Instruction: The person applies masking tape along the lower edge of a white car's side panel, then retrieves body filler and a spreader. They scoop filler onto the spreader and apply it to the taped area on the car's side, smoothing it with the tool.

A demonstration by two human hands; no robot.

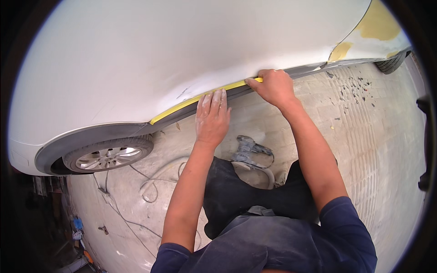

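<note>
A strip of yellow masking tape (pixel 175 108) runs along the lower edge of a white car body (pixel 136 59), just above the dark sill trim (pixel 182 112). My left hand (pixel 212 117) lies with its dusty fingers stretched out, the tips on the tape and trim. Farther right, my right hand (pixel 275 88) is closed, with thumb and fingers pinching the right end of the tape at the car's edge. A small dark scuff marks the paint just above the tape.
Between my knees on the dusty floor (pixel 359 136) sits a grey power sander (pixel 248 150) with a hose. Cables (pixel 123 216) trail at the left, below a car wheel (pixel 108 157). Tan filler patches (pixel 378 22) cover panels at upper right; dark debris (pixel 355 86) lies below.
</note>
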